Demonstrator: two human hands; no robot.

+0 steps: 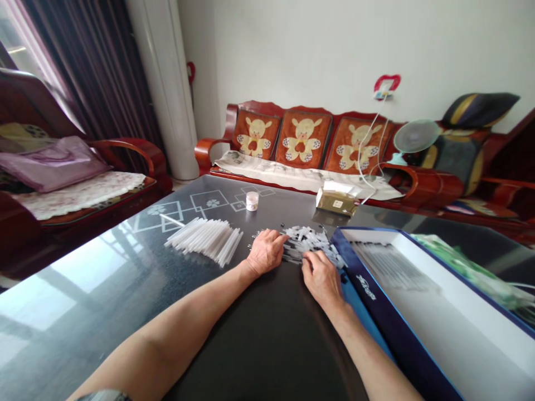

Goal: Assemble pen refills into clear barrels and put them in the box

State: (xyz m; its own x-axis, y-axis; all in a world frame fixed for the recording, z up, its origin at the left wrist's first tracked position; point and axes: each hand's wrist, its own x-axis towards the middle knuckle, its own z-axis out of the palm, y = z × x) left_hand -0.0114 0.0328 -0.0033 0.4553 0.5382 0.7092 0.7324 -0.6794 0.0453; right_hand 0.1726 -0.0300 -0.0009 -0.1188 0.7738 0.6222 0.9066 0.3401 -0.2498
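A loose pile of small white and black plastic pieces point(311, 239) lies on the dark table between my hands. At its left edge is my left hand point(267, 250), its fingers bent and close together; whatever they pinch is hidden. My right hand point(322, 274) touches the near side of the pile with curled fingertips, and I cannot make out what is in them. Left of my left hand, a bundle of white translucent tubes point(204, 239) lies side by side, with one tube askew at the back.
A blue open box point(376, 289) with a white inside stands at the right, holding a row of thin dark-tipped pieces point(393, 264). Green-and-white packaging point(468, 267) lies beyond it. Farther back are a small white cup point(252, 201) and a tissue pack point(336, 200).
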